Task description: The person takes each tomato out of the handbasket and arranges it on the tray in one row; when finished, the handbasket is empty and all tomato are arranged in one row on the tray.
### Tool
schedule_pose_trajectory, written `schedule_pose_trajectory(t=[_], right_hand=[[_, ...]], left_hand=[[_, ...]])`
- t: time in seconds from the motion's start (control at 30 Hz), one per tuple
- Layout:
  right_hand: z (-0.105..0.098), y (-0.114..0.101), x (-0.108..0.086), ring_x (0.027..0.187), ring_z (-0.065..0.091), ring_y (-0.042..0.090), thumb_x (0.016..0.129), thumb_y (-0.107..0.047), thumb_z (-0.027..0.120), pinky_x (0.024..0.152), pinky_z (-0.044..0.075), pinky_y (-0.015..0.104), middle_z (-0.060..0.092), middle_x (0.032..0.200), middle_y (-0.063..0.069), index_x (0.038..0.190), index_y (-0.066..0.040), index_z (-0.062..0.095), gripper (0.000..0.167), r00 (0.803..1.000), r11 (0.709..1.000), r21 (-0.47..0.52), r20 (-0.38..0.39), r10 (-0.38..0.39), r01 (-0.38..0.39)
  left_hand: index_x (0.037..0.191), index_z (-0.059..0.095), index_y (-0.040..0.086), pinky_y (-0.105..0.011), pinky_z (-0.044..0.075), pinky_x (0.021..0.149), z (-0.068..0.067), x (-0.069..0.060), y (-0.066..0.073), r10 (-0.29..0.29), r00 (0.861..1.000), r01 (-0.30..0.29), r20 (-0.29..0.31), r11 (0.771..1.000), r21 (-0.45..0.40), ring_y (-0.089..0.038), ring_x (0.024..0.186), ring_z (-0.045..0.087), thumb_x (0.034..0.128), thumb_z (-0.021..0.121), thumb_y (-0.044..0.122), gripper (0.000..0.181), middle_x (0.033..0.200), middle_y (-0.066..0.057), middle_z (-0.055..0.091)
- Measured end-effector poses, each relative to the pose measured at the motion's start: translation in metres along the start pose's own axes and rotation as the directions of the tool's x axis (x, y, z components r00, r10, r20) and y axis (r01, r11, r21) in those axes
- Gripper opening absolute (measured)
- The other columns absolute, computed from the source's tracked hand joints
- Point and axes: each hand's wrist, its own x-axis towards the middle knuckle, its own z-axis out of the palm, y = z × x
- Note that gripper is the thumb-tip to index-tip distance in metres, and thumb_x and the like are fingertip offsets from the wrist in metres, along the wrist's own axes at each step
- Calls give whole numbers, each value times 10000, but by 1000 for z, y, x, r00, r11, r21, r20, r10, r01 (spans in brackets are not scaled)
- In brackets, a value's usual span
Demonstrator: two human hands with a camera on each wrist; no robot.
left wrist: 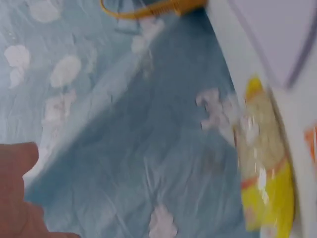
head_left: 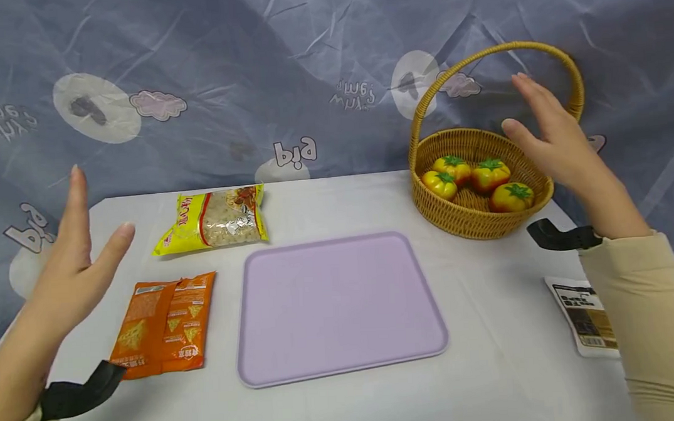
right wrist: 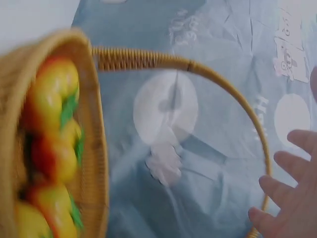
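Observation:
My left hand (head_left: 74, 272) is raised above the table's left side, thumb apart from straight fingers, holding nothing. Below it lies an orange snack bag (head_left: 164, 325), and beyond that a yellow and clear bag (head_left: 219, 219) of pale pieces. On the right, my right hand (head_left: 556, 138) hovers in front of the handle of a wicker basket (head_left: 456, 215), its fingers extended and nothing in them. Several yellow-red tomatoes (head_left: 490, 175) with green tops sit inside the basket. In the right wrist view, spread fingertips (right wrist: 270, 186) appear near the basket handle; contact cannot be told.
A shallow lilac tray (head_left: 341, 304) lies mid-table on the white tabletop (head_left: 345, 405). By the right sleeve is a white and brown packet (head_left: 584, 316), partly covered by it. Grey-blue printed cloth (head_left: 206, 59) hangs behind the table.

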Motion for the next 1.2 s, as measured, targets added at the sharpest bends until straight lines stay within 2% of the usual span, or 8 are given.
schedule_pose_trajectory(t=[0.13,0.27,0.4,0.53,0.63,0.9,1.03,1.2], right_hand=[[26,1,6,1364,190,180,971,-268,487,1121,103,429,259,1502,40,1483,-217,289,551,992,996,84,-119,43,-33],[48,7,7,1292,341,207,956,-241,523,1094,233,331,403,1411,64,1417,-170,428,476,974,993,98,-211,80,-61],[63,16,6,1215,428,228,946,-236,544,1038,311,253,495,1319,82,1342,-125,524,411,959,992,98,-264,108,-85],[78,24,5,1201,442,253,951,-243,541,1030,334,268,515,1283,120,1323,-92,537,401,953,983,137,-259,159,-127],[90,30,4,1203,442,251,957,-254,529,1026,358,306,508,1294,123,1323,-80,531,405,952,972,176,-237,195,-155],[104,40,1,1253,377,312,967,-308,498,1046,310,486,446,1359,141,1362,-76,477,458,965,948,221,-80,252,-229],[104,40,2,1275,341,341,965,-339,493,1036,301,527,409,1386,171,1385,-66,437,504,959,933,228,8,283,-277],[101,43,4,1241,376,384,965,-324,503,996,342,552,412,1376,210,1391,-30,408,526,944,919,220,120,309,-328]], left_hand=[[1505,21,281,-304,83,1119,36,-16,16,-24,1000,22,-9,979,-205,-113,1386,67,973,474,122,716,1552,9,56],[1506,145,203,-197,202,1074,77,-31,23,-78,995,93,57,941,-326,-154,1378,158,983,475,144,621,1533,-1,163],[1495,204,111,-285,223,1083,112,-41,18,-157,980,191,119,902,-388,-178,1371,190,990,472,194,578,1519,-17,208],[1487,208,61,-438,200,1090,136,-46,4,-196,973,231,122,847,-479,-206,1372,186,984,473,130,572,1517,-53,211],[1488,199,56,-461,190,1091,148,-52,-1,-216,969,245,116,812,-530,-204,1376,166,971,472,55,584,1523,-68,190],[1492,184,56,-366,141,1110,162,-65,-3,-285,945,327,162,769,-549,-160,1382,100,934,461,-61,634,1540,-58,136],[1490,174,43,-276,132,1104,165,-67,-5,-289,944,327,158,764,-556,-151,1383,86,916,439,-104,649,1542,-69,118],[1482,195,24,-201,145,1086,169,-66,-8,-284,948,314,140,781,-540,-169,1383,99,897,443,-133,654,1534,-91,142]])
